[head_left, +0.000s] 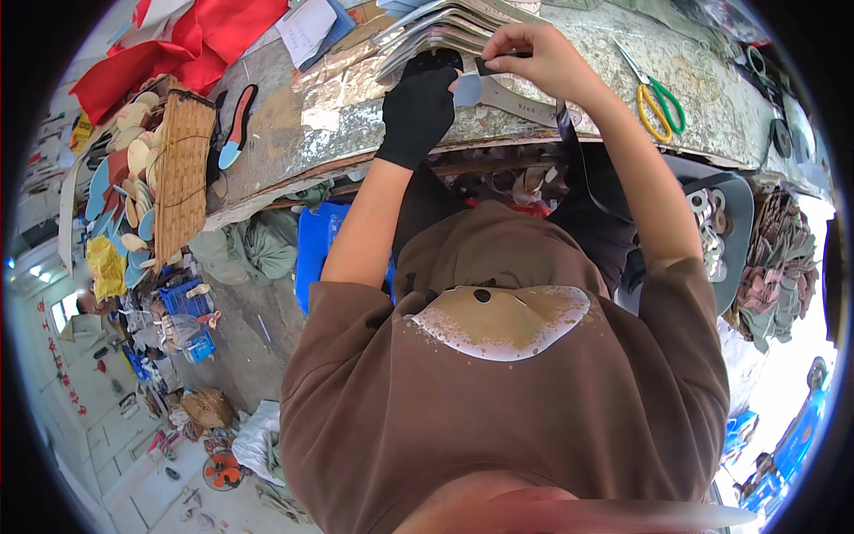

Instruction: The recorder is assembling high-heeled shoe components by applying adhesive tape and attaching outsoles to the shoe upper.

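My left hand [418, 116], in a black glove, is closed at the workbench on a flat piece with a rounded light-blue end [466, 87], which looks like an insole. Most of that piece is hidden by the glove. Just to the right, my bare right hand [534, 60] pinches a short black strip [491, 66] between thumb and fingers, close above the blue end. Under both hands lies a pale curved strip with dark marks [525, 105]. Beyond my left hand is a stack of thin curved grey pieces [436, 36].
Scissors [660, 107] with yellow and green handles lie on the bench [294, 142] at right. An insole [237, 129] rests at left beside a wicker basket [182, 169] of insoles. Red cloth [191, 49] lies far left. A long black band [578, 165] hangs over the bench edge.
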A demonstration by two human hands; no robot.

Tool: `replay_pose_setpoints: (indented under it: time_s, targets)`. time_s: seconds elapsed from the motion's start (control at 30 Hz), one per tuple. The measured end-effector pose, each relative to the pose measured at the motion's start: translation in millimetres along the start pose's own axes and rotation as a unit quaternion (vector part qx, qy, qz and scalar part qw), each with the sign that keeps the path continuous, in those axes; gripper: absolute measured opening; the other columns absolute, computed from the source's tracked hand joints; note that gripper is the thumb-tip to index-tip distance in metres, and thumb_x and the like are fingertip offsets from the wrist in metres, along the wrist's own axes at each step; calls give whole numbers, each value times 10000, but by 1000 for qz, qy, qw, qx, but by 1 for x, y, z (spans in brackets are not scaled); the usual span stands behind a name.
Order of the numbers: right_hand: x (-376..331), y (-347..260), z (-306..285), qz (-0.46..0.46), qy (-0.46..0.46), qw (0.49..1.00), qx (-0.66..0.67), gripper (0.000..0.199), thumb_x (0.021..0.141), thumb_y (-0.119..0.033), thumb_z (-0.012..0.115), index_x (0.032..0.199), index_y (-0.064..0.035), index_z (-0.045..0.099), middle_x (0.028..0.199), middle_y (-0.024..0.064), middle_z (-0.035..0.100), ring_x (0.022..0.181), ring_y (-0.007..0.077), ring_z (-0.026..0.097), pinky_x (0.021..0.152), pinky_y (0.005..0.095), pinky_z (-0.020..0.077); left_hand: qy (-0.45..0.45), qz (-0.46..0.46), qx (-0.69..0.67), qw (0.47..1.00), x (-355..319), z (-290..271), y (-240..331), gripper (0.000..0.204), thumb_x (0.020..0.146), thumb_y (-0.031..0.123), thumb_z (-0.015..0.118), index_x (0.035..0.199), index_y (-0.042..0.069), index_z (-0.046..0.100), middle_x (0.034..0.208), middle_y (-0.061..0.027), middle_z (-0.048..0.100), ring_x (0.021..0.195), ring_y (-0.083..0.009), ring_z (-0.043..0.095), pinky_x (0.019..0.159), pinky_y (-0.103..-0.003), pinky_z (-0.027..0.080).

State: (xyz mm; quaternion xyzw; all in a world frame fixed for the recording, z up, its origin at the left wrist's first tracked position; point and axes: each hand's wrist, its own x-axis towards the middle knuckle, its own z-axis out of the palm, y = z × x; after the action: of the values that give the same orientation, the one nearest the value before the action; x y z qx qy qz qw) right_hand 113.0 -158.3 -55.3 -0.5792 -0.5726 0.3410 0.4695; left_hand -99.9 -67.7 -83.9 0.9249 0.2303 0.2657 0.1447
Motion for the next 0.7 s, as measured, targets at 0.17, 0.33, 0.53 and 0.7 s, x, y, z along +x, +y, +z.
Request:
replay_pose_setpoints:
  time_s: [0.17,0.33,0.53,0.7]
  targets:
    - [19,23,6,30,-46,998,-33,179,871,-80,688,1033,-14,722,941,68,718,893,124,669,843,269,526,-24,-37,-5,999,6,1,1,195,846,164,593,1021,161,679,885,-132,685,821,-358,656,667,-416,517]
    - [24,36,16,16,-65,998,-22,184,875,-97,693,1040,-32,738,938,65,725,884,131,673,834,269,528,49,-25,-43,998,7,-4,12,310,797,106,609,1103,135,564,858,-133,676,794,-365,650,666,-460,500]
    - [22,42,20,20,-69,994,-82,177,868,-118,709,1026,-43,739,932,54,721,890,121,669,818,266,522,-8,-44,-35,998,8,2,10,273,813,148,615,1082,145,573,855,-116,671,761,-348,652,620,-449,488]
    - [12,9,22,-117,0,990,-84,132,873,-161,704,874,-29,702,803,61,640,766,137,618,669,285,477,34,-4,10,999,0,10,5,137,856,213,636,968,136,658,840,-91,677,745,-316,654,620,-412,495]
